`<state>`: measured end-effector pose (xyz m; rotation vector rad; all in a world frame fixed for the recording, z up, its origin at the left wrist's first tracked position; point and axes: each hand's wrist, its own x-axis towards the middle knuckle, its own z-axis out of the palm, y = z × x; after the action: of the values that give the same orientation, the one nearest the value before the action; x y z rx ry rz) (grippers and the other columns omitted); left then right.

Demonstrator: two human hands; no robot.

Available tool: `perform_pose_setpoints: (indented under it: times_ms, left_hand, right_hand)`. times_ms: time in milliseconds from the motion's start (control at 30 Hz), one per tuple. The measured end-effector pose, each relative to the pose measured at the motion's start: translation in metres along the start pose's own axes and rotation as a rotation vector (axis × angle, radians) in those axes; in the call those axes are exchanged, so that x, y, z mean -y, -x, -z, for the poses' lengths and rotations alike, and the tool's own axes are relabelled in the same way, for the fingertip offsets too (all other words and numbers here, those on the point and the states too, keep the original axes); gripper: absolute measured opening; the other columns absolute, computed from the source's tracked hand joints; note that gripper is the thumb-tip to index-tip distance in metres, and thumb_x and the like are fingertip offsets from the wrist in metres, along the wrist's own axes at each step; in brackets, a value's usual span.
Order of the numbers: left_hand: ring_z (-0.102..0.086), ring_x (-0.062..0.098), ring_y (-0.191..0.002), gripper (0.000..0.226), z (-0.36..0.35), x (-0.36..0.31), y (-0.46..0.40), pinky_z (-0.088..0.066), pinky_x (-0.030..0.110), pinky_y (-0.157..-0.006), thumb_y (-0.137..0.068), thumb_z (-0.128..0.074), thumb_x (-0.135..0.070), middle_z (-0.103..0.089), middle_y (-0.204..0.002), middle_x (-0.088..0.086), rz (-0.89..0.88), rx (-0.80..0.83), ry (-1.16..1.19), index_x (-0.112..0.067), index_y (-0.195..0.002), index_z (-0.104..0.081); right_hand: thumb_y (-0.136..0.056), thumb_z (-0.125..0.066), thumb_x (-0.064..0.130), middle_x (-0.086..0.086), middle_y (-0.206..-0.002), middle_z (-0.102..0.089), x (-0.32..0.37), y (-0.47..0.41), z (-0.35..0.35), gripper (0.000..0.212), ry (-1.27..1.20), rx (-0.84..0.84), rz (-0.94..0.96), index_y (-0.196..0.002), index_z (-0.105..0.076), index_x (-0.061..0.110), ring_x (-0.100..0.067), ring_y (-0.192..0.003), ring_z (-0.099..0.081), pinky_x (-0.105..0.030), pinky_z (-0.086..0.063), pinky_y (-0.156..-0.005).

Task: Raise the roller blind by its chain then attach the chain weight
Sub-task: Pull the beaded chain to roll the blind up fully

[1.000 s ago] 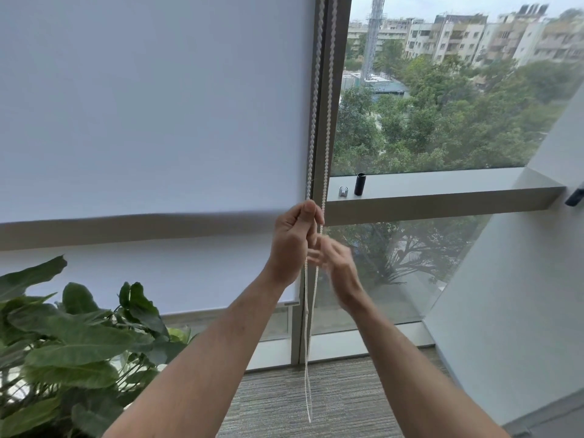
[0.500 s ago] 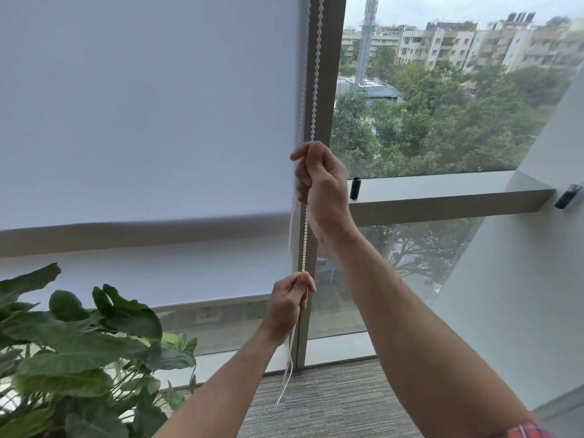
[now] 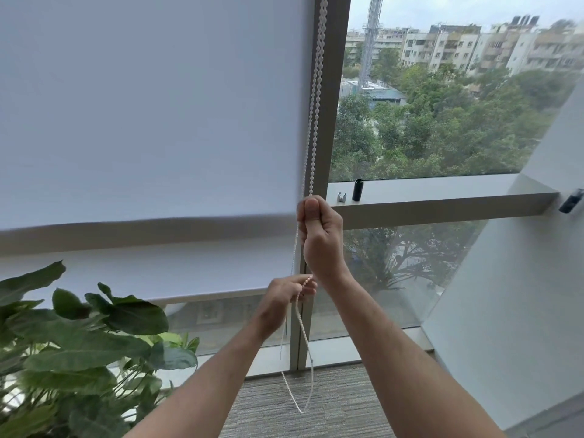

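A white roller blind (image 3: pixel 151 105) covers the left window pane, its bottom edge blurred at about mid height. The white bead chain (image 3: pixel 317 74) hangs along the grey window post. My right hand (image 3: pixel 320 235) is closed in a fist on one strand of the chain, just below the blind's bottom edge. Lower down, my left hand (image 3: pixel 284 301) pinches the chain between thumb and fingers, and the chain's loop dangles beneath it toward the carpet. A black cylindrical chain weight (image 3: pixel 358 190) and a small silver piece (image 3: pixel 341 196) stand on the window ledge (image 3: pixel 442 194) to the right.
A large-leaved green plant (image 3: pixel 79 349) fills the lower left corner. A slanted white wall (image 3: pixel 521 279) closes the right side, with a dark fitting (image 3: pixel 570 202) on it. Grey carpet (image 3: pixel 331 406) lies below the window.
My right hand has pulled the chain down from above the ledge to below the blind's edge. My left hand stays low on the chain. The blind's bottom edge has risen slightly.
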<state>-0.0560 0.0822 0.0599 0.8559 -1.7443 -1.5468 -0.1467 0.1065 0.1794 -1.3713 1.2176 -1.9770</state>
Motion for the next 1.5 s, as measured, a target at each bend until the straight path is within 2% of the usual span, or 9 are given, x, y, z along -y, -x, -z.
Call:
perform_pose_setpoints:
  times_ms: [167, 367, 500, 700, 867, 1000, 1133, 1267, 1500]
  left_hand:
    - [-0.067, 0.014, -0.077, 0.048, 0.005, -0.058, -0.013, -0.053, 0.031, -0.074, -0.089, -0.033, 0.003, -0.072, -0.077, -0.003, -0.184, -0.045, 0.148, -0.019, -0.077, -0.074]
    - [-0.062, 0.031, -0.089, 0.042, 0.003, -0.124, -0.026, -0.050, 0.038, -0.082, -0.100, -0.035, -0.028, -0.065, -0.091, 0.020, -0.389, -0.077, 0.408, 0.000, -0.114, -0.063]
    - [-0.058, 0.025, -0.066, 0.040, -0.007, -0.158, -0.026, -0.048, 0.035, -0.063, -0.101, -0.033, -0.029, -0.061, -0.075, 0.011, -0.501, -0.030, 0.444, -0.002, -0.112, -0.061]
    - [-0.023, 0.005, -0.040, 0.041, -0.017, -0.152, -0.027, -0.024, 0.018, -0.041, -0.104, -0.034, -0.025, -0.031, -0.047, -0.011, -0.461, -0.092, 0.412, -0.009, -0.077, -0.059]
    - [-0.025, 0.004, -0.038, 0.039, -0.018, -0.122, -0.017, -0.023, 0.018, -0.039, -0.100, -0.038, -0.028, -0.033, -0.044, -0.016, -0.416, -0.141, 0.331, -0.023, -0.065, -0.055]
    - [-0.024, 0.010, -0.041, 0.038, -0.020, -0.102, -0.010, -0.019, 0.026, -0.040, -0.099, -0.040, -0.031, -0.034, -0.045, -0.009, -0.373, -0.175, 0.254, -0.025, -0.064, -0.054]
    - [-0.032, 0.007, -0.043, 0.038, -0.022, -0.084, -0.003, -0.036, 0.022, -0.044, -0.101, -0.040, -0.024, -0.038, -0.048, -0.010, -0.338, -0.186, 0.229, -0.016, -0.066, -0.051]
    - [-0.032, 0.009, -0.046, 0.042, -0.025, -0.063, 0.002, -0.026, 0.025, -0.045, -0.101, -0.042, -0.024, -0.040, -0.050, -0.007, -0.291, -0.216, 0.210, -0.025, -0.063, -0.060]
    - [-0.031, 0.011, -0.047, 0.037, -0.029, -0.040, 0.007, -0.025, 0.024, -0.047, -0.101, -0.039, -0.021, -0.037, -0.052, 0.002, -0.220, -0.198, 0.156, -0.006, -0.070, -0.053]
  right_hand:
    - [-0.102, -0.041, 0.021, 0.015, -0.054, -0.040, -0.009, 0.006, 0.002, 0.037, 0.012, -0.017, -0.018, -0.066, -0.049, 0.023, -0.009, -0.051, -0.034, -0.023, -0.030, -0.050]
    - [-0.100, -0.042, 0.018, 0.017, -0.054, -0.042, -0.033, 0.025, 0.006, 0.038, 0.026, -0.002, -0.074, -0.064, -0.048, 0.029, -0.004, -0.050, -0.032, -0.024, -0.029, -0.050]
    - [-0.101, -0.040, 0.023, 0.015, -0.053, -0.039, -0.045, 0.039, 0.010, 0.041, 0.066, 0.014, -0.116, -0.062, -0.048, 0.032, -0.007, -0.051, -0.031, -0.027, -0.027, -0.051]
    - [-0.102, -0.040, 0.025, 0.013, -0.054, -0.038, -0.059, 0.063, 0.015, 0.040, 0.111, 0.036, -0.153, -0.062, -0.046, 0.028, -0.007, -0.052, -0.031, -0.028, -0.027, -0.052]
    - [-0.102, -0.041, 0.029, 0.000, -0.058, -0.038, -0.068, 0.078, 0.028, 0.039, -0.050, 0.200, -0.331, -0.065, -0.054, 0.028, -0.011, -0.049, -0.030, -0.031, -0.022, -0.046]
    - [-0.099, -0.038, 0.038, -0.005, -0.076, -0.069, -0.072, 0.074, 0.044, 0.038, -0.041, 0.331, -0.436, -0.085, -0.069, 0.019, -0.017, -0.068, -0.065, -0.030, -0.051, -0.064]
    - [-0.103, -0.031, 0.048, -0.013, -0.108, -0.073, -0.066, 0.048, 0.053, 0.056, -0.013, 0.217, -0.437, -0.118, -0.067, 0.007, -0.020, -0.095, -0.071, -0.034, -0.057, -0.081]
    - [-0.102, -0.036, 0.038, -0.015, -0.106, -0.071, -0.023, 0.009, 0.043, 0.041, -0.124, 0.124, -0.289, -0.113, -0.067, 0.012, -0.023, -0.096, -0.070, -0.035, -0.055, -0.083]
    - [-0.107, -0.032, 0.024, -0.004, -0.069, -0.055, 0.029, -0.027, 0.011, 0.037, -0.278, 0.221, -0.101, -0.100, -0.066, 0.010, -0.014, -0.050, -0.046, -0.026, -0.032, -0.044]
